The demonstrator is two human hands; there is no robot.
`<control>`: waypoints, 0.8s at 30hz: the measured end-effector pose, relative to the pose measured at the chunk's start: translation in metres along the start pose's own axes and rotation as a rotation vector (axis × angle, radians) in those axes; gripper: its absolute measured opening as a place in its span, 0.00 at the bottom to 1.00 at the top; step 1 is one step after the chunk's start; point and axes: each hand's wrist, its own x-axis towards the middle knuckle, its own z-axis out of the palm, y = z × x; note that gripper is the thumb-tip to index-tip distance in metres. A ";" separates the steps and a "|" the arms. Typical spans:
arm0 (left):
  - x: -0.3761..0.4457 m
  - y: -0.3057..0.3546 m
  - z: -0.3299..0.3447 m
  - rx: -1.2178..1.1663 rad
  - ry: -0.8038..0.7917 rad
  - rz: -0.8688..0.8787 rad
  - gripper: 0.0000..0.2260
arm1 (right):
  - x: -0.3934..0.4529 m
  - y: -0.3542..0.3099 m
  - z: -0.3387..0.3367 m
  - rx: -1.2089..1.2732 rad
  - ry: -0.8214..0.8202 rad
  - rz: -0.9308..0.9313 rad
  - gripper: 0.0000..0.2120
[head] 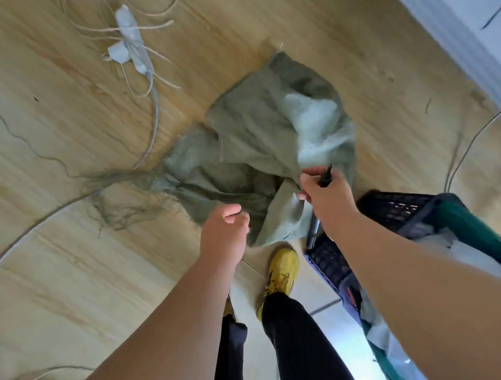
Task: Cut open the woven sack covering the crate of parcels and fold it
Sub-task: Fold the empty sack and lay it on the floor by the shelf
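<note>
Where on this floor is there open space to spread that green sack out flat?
The widest bare floor lies left of the person's legs, bordered above by the sack's frayed threads. Another strip runs between the sack and the white wall. It is crowded lower right around the dark crate, and upper left where twine and tape scraps lie.

No legible txt, labels, brands or nos. anywhere.
</note>
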 end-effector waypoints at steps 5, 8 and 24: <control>-0.060 0.065 -0.031 -0.092 0.065 -0.145 0.34 | -0.093 -0.051 -0.024 0.082 -0.218 0.011 0.07; -0.101 0.098 -0.049 -0.208 0.117 -0.297 0.41 | -0.141 -0.088 -0.044 0.172 -0.363 0.050 0.11; -0.307 0.181 -0.077 -0.371 -0.062 0.311 0.21 | -0.341 -0.121 -0.169 -0.066 -0.509 -0.120 0.13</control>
